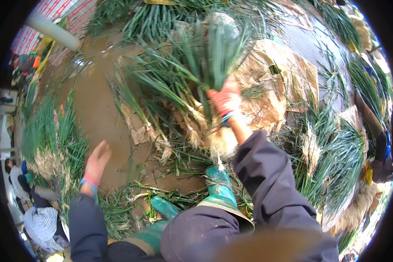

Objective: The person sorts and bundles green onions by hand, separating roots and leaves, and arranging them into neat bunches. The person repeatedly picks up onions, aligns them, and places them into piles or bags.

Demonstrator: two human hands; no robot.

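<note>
My right hand [227, 98], in a reddish glove with a blue band at the wrist, grips a bunch of green onions [217, 55]; its leaves are blurred and point away from me, and its pale roots hang towards my boots. Left of it, more green onions with roots [180, 98] lie fanned out near the wet brown ground. My left hand [98, 162], also gloved and banded, is held over the bare ground at the left, fingers apart, with nothing in it. A crumpled tan sheet [275, 85] lies to the right of the bunch.
Green rubber boots [221, 183] stand among loose leaves. Onion heaps lie at the left [49, 137] and right [337, 160], with more at the top. A pale pole [54, 31] rises at the upper left. A person in a striped garment [41, 226] is at the lower left.
</note>
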